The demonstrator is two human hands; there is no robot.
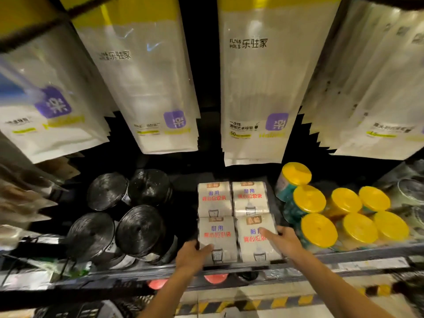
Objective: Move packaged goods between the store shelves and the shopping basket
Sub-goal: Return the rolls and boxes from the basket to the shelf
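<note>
Left hand (191, 257) and right hand (283, 242) squeeze two white packs from their outer sides, I'd say to lift both together.

Hanging pouches (252, 88) fill the space above the shelf (344, 258). Black rolls (137, 228) crowd its left and yellow-lidded tubs (319, 230) its right, so the packs' outer edges look like my only way in. My left fingers curl round the near-left pack (216, 235), thumb on top, and my right grips the near-right pack (254, 246) likewise. Both packs touch at the shelf's near edge.

left hand (192, 255) gripping, right hand (284, 241) thumb outstretched
</note>
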